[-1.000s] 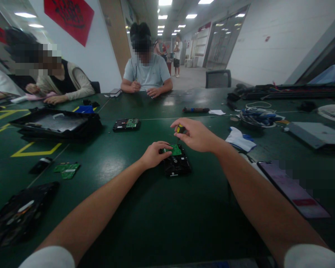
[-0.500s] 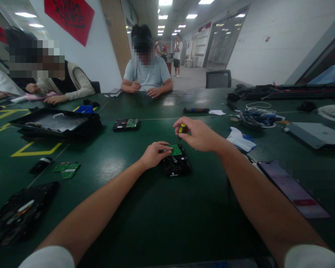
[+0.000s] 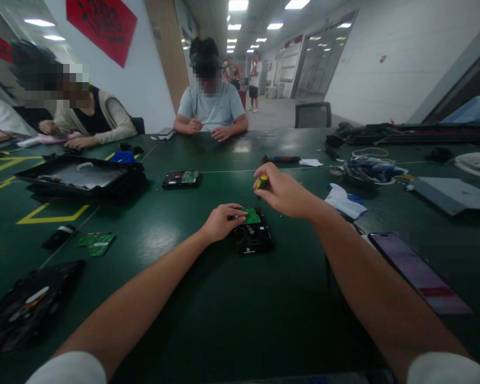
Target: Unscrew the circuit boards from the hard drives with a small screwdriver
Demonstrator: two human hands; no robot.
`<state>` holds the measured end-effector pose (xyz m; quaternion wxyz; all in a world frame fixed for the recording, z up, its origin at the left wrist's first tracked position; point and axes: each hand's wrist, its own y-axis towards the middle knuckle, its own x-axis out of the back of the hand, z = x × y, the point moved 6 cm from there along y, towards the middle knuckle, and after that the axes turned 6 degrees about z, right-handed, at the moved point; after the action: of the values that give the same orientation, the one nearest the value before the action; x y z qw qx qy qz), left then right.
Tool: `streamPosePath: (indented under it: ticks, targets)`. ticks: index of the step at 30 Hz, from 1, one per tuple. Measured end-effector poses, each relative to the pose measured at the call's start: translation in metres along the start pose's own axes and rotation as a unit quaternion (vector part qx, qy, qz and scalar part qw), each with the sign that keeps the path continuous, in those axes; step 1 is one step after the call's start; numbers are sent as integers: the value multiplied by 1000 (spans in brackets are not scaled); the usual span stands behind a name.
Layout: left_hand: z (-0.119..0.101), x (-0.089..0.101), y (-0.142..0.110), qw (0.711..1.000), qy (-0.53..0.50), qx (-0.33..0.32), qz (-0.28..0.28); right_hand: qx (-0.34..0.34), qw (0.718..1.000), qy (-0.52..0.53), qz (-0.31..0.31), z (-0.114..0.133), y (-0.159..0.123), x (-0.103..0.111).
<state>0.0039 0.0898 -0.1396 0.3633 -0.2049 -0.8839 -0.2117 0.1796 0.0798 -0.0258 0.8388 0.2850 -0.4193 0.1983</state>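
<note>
A black hard drive (image 3: 254,237) with a green circuit board (image 3: 252,215) on top lies on the dark green table (image 3: 224,309) in front of me. My left hand (image 3: 221,221) rests on the drive's left edge, fingers curled over the board. My right hand (image 3: 285,193) is closed around a small screwdriver with a yellow and black handle (image 3: 263,183), held upright just above the board's far right corner.
A second hard drive (image 3: 181,178) lies further back, a black tray (image 3: 80,177) at the left. Loose green boards (image 3: 96,244) and a dark cover (image 3: 28,306) lie near left. A phone (image 3: 418,272) lies at right, beside cloths and cables (image 3: 368,168). Two people sit across the table.
My right hand with the screwdriver has shifted a little to the right and turned. The left hand and the drive have stayed put.
</note>
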Motion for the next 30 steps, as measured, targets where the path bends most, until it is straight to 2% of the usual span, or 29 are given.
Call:
streamPosePath:
  ticks: [7,14,24,30]
  targets:
    - [-2,1,0,1000,9,2,2,-11,995,-70,-68,-2,5,-6]
    - [-2,0,0,1000,5,-2,0,46,992,-72,-93,-3,9,-14]
    - [-1,-1,0,999,-31,-6,-8,-6,990,-33,-136,-8,5,-4]
    - [-1,1,-1,999,-41,31,-19,16,988,-51,-142,-6,5,-3]
